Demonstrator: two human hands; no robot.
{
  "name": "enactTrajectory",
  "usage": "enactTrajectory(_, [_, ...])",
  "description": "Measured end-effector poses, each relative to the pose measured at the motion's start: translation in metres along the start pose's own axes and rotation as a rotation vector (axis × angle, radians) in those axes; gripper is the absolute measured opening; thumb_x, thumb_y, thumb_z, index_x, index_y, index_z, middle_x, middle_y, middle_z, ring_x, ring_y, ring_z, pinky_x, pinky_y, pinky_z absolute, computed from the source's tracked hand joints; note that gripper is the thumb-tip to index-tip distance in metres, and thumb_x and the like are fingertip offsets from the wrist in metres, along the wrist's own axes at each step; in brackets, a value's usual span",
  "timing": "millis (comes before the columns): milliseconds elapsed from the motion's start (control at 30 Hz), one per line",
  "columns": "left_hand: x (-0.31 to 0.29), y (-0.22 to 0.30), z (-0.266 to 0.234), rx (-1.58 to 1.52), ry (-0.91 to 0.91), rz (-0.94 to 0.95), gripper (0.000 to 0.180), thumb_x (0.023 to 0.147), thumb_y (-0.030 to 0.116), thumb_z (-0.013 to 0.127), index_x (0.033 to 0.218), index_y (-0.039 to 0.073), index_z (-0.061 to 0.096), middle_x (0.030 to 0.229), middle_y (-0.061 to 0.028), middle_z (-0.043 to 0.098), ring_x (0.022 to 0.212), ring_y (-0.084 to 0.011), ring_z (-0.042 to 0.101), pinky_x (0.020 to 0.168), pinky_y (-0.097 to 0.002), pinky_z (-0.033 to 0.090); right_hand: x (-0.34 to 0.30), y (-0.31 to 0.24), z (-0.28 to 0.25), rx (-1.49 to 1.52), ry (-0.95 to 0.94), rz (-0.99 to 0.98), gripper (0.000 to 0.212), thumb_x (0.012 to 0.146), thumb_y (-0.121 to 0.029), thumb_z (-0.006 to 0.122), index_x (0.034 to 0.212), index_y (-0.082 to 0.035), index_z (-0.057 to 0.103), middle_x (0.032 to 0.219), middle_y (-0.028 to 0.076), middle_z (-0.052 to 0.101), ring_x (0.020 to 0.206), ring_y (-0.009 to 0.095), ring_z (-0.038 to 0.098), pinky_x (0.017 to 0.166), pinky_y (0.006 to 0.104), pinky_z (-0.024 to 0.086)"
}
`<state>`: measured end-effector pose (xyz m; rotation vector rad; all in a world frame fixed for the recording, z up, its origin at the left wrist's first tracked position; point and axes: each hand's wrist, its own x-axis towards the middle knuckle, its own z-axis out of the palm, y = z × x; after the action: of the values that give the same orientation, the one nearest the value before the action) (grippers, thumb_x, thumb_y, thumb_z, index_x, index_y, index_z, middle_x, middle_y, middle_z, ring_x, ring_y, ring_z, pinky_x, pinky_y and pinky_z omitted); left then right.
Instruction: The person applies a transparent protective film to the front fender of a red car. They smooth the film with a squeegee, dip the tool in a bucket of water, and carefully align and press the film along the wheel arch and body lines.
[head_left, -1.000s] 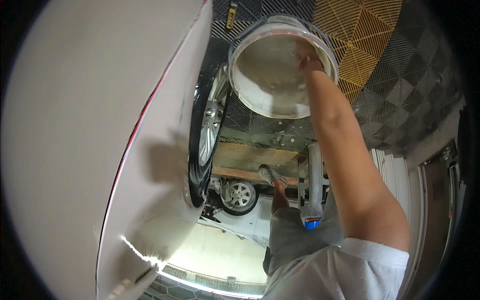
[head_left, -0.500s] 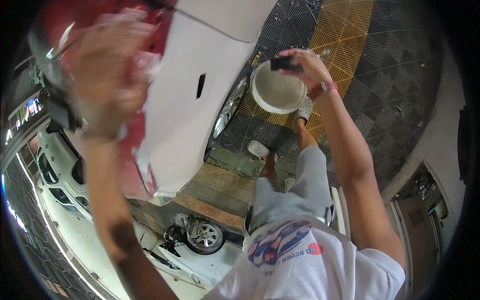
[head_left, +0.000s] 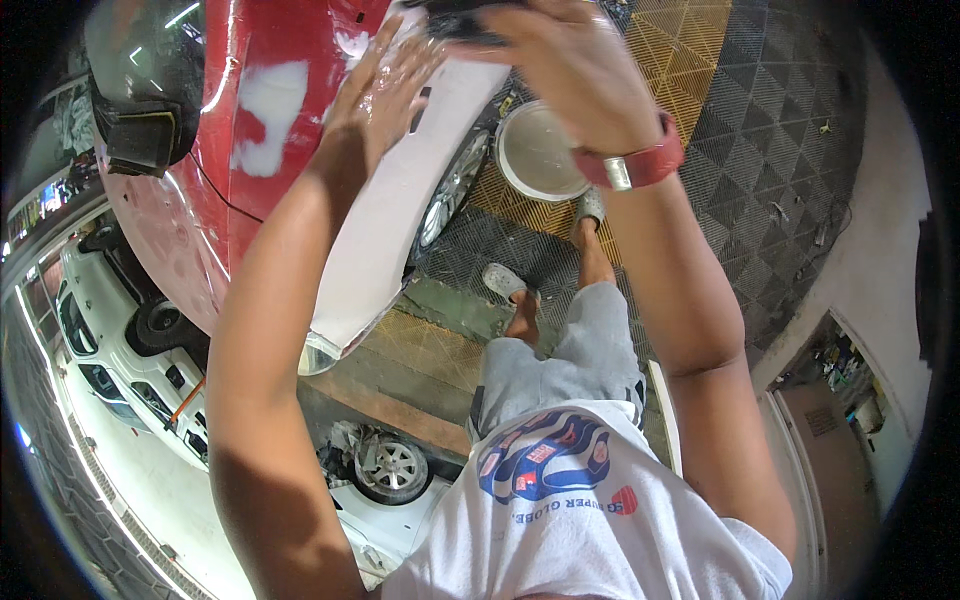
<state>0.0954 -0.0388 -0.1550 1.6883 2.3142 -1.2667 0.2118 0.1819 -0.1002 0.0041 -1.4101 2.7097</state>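
My left hand (head_left: 385, 100), wet and glistening, has its fingers spread over the car's side where the red paint (head_left: 320, 50) meets a whitish panel (head_left: 370, 235); nothing is gripped in it. At the top edge, my right hand (head_left: 575, 75) is partly smeared by motion and wears a red wristband (head_left: 640, 155). Its fingers are on a black block (head_left: 455, 22), which lies over the car body and is partly cut off by the frame. A white bucket (head_left: 501, 165) of greyish liquid stands on the floor below my right wrist.
A car wheel (head_left: 447, 205) is beside the bucket. Whitish patches (head_left: 268, 118) mark the red bodywork, with a dark side mirror (head_left: 145, 135) to the left. White vehicles (head_left: 130, 330) stand farther left. The floor is black and yellow grating (head_left: 760, 120); a doorway (head_left: 835, 440) is at the right.
My right hand has moved left from over the bucket to the car with the black block. My left hand has come right and down across the bodywork, fingers spread.
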Motion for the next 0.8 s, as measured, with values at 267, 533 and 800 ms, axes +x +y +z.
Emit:
enactTrajectory(267, [-0.006, 0.049, 0.011, 0.213, -0.086, 0.214, 0.100, 0.098, 0.071, 0.049, 0.172, 0.011, 0.016, 0.181, -0.0076, 0.007, 0.167, -0.0274, 0.001, 0.135, -0.0496, -0.003, -0.120, 0.032, -0.197, 0.060, 0.860, 0.140, 0.028, 0.101, 0.001, 0.058, 0.128, 0.004, 0.065, 0.132, 0.016, 0.066, 0.115, 0.026, 0.069, 0.094, 0.0411, 0.066])
enactTrajectory(533, [-0.135, 0.102, 0.042, 0.141, -0.334, 0.341, 0.096, 0.103, 0.065, 0.048, 0.173, 0.012, 0.009, 0.181, -0.0059, 0.001, 0.167, -0.0237, -0.002, 0.135, -0.0472, -0.007, -0.307, 0.015, -0.361, -0.331, 1.347, 0.411, 0.041, 0.094, 0.006, 0.066, 0.133, -0.006, 0.067, 0.122, 0.008, 0.070, 0.102, 0.020, 0.068, 0.089, 0.0351, 0.056])
enactTrajectory(800, [-0.195, 0.069, 0.018, -0.076, -0.552, 0.402, 0.097, 0.101, 0.058, 0.057, 0.173, 0.014, 0.009, 0.181, -0.0006, 0.007, 0.166, -0.0178, 0.003, 0.136, -0.0453, -0.002, -0.258, -0.001, -0.343, -0.262, 1.052, 0.557, 0.042, 0.093, 0.007, 0.061, 0.131, -0.007, 0.067, 0.115, 0.005, 0.071, 0.101, 0.014, 0.067, 0.083, 0.0282, 0.051])
